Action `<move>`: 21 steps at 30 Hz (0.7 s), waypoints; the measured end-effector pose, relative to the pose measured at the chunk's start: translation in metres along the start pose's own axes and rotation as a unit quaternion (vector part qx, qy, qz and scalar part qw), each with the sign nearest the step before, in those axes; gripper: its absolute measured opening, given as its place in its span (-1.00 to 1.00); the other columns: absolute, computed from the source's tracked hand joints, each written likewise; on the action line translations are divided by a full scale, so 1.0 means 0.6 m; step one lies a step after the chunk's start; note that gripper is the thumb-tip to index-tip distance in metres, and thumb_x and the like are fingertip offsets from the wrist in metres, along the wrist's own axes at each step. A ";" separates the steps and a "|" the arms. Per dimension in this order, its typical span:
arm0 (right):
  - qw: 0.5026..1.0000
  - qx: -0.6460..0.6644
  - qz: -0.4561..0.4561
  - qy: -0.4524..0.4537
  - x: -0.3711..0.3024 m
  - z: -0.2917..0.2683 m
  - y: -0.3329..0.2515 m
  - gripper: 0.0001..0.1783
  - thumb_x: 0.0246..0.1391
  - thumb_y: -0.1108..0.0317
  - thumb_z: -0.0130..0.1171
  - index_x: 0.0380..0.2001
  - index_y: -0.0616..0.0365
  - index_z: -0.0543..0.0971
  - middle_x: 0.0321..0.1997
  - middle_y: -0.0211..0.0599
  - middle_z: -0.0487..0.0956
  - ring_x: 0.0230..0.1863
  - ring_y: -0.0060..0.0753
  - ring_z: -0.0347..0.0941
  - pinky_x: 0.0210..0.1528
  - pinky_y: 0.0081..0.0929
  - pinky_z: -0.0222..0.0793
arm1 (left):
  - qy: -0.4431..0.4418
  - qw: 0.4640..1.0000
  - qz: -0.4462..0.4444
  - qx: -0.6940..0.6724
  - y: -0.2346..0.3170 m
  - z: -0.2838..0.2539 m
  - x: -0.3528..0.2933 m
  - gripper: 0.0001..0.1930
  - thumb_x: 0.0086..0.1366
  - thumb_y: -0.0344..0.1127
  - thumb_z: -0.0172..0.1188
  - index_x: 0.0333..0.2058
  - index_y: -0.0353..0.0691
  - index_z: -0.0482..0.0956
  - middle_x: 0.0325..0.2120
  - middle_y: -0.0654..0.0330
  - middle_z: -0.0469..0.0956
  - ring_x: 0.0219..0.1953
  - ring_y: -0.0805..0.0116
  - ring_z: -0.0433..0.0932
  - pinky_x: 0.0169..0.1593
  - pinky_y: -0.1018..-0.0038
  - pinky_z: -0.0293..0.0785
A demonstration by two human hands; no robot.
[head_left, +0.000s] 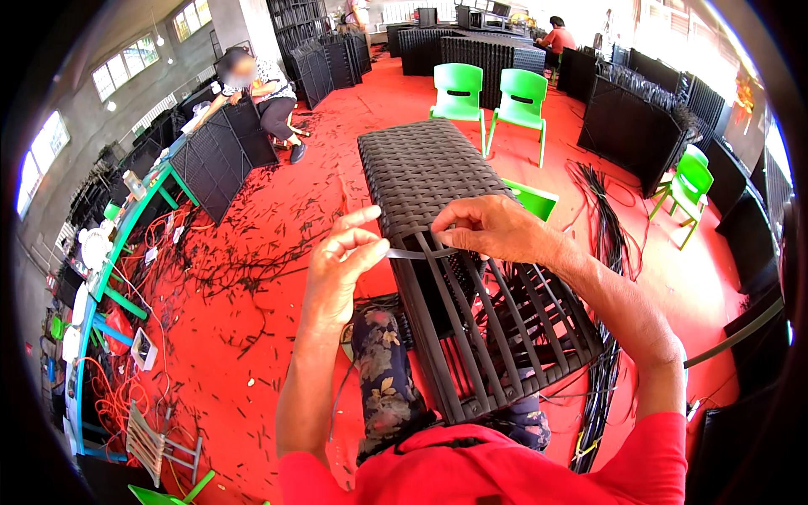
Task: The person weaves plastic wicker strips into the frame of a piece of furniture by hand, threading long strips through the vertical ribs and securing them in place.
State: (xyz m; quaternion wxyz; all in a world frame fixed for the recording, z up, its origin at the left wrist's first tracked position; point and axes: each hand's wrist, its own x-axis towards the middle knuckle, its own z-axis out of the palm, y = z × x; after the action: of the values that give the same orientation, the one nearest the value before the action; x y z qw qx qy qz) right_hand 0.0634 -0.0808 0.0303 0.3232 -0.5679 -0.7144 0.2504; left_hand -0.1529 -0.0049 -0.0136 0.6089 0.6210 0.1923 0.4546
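Red flooring (252, 337) runs under everything, littered with short dark offcuts of weaving strip, thickest at the left beside a long desk (126, 244) with a teal edge that carries plates and small clutter. Further back on the left, a seated person (261, 93) leans over a dark woven panel (220, 156). Nearer the middle, the left hand (341, 265) is raised with its fingers (364, 248) pinched shut on one end of a flat grey weaving strip (417, 252), the index finger held out straight above the pinch. That strip runs level, just across the near edge of the finished weave on a dark frame (471, 311) that rests over the person's lap, on floral-patterned trousers (379, 379). The frame's far half is covered in tight dark wicker (421, 168), while its near half shows bare upright slats. The right hand (497, 227) sits just beside the left, above the frame, with its fingers (450, 229) closed on the other part of the same strip where it meets the slats. Behind the frame stand two green plastic chairs (492, 97), and further right a bundle of long black strips (606, 227) trails over the floor. At the far right are more dark woven frames (631, 126) and another green chair (686, 189).
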 end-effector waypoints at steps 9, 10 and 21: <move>0.994 -0.032 -0.100 -0.042 0.030 0.044 -0.010 -0.72 0.03 0.19 0.05 -0.28 0.16 0.52 -0.60 -0.36 0.47 -0.66 -0.62 0.32 -0.56 -0.55 0.28 | 0.044 0.985 -0.076 -0.146 -0.061 -0.011 -0.054 -0.88 0.10 -0.36 0.15 -0.43 -0.28 0.50 -0.44 0.26 0.51 -0.36 0.59 0.41 -0.23 0.63 0.30; 0.997 -0.016 -0.036 -0.062 0.026 0.037 -0.019 -0.72 0.03 0.20 0.06 -0.28 0.16 0.52 -0.61 -0.37 0.47 -0.66 -0.63 0.31 -0.56 -0.57 0.28 | 0.048 0.979 -0.096 -0.173 -0.072 -0.013 -0.055 -0.89 0.11 -0.35 0.14 -0.43 -0.27 0.50 -0.45 0.27 0.51 -0.36 0.57 0.43 -0.24 0.62 0.32; 0.996 0.039 0.084 -0.001 0.033 0.006 -0.018 -0.72 0.06 0.22 0.04 -0.30 0.21 0.53 -0.64 -0.57 0.37 -0.71 -0.77 0.19 -0.67 -0.72 0.11 | 0.001 0.949 -0.120 -0.291 -0.159 -0.007 -0.060 -0.90 0.20 -0.34 0.04 -0.43 -0.22 0.44 -0.43 0.26 0.48 -0.29 0.51 0.45 -0.26 0.56 0.38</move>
State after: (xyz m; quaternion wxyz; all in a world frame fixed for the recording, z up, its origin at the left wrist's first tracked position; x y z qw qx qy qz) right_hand 0.0508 -0.0638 0.0388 0.3225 -0.6126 -0.6540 0.3051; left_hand -0.1445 -0.0136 -0.1150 0.8129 0.3888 0.1249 0.4152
